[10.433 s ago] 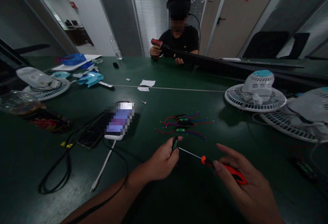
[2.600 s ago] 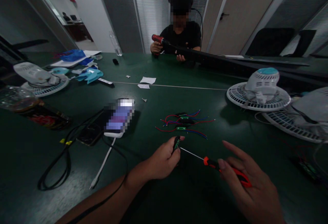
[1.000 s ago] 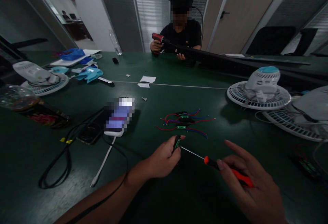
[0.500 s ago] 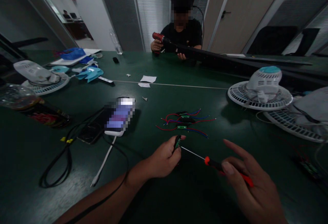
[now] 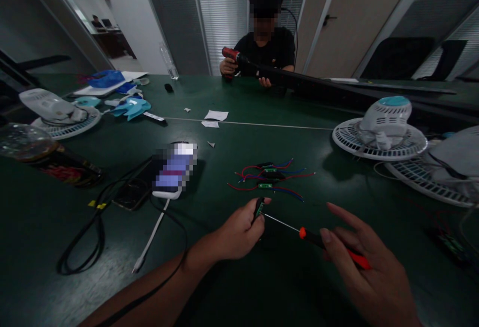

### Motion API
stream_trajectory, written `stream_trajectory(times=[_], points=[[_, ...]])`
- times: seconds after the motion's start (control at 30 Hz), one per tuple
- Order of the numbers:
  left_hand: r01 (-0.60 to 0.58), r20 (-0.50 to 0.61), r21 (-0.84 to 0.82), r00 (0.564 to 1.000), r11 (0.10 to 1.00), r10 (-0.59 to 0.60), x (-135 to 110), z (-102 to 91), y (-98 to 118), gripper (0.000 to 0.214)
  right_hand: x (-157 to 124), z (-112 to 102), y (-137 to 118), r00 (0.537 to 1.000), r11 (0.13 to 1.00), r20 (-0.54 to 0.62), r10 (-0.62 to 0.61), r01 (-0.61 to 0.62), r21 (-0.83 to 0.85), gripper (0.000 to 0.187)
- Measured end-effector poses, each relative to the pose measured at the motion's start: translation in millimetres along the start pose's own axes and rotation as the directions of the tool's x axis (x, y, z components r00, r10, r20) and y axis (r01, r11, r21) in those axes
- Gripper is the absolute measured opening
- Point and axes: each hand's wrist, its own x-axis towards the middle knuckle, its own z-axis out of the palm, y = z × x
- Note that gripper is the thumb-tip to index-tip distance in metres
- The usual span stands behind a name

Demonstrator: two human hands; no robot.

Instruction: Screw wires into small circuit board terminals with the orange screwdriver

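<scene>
My left hand (image 5: 239, 230) is closed in a pinch on a small green circuit board (image 5: 258, 208), held just above the dark green table (image 5: 262, 277). My right hand (image 5: 368, 272) grips a red-handled screwdriver (image 5: 329, 246) with its forefinger stretched out. The thin shaft points left, its tip at the small board. Just beyond lies a pile of small boards with red and blue wires (image 5: 270, 177).
A phone (image 5: 174, 171) with cables lies to the left, a dark bottle (image 5: 45, 160) further left. White fan parts (image 5: 379, 132) sit at the right and the far left (image 5: 56, 110). Across the table a person holds a red power drill (image 5: 231, 56).
Hardly anything differs. My right hand's fingers have shifted slightly on the screwdriver handle; the tip stays at the small board in my left hand.
</scene>
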Motion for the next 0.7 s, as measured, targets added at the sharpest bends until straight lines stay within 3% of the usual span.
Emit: stream_trajectory(times=[0.5,0.7], points=[[0.004,-0.003,0.037,1.000,0.999,-0.004,0.2,-0.3,-1.5,0.046,1.8,-1.8,3.0,0.998,0.998,-0.017,-0.056,0.056,-0.024,0.039],[0.014,0.005,0.020,1.000,1.000,-0.014,-0.2,-1.7,2.0,0.046,-2.1,1.3,-3.6,0.999,0.997,-0.020,0.048,-0.047,0.067,0.039]])
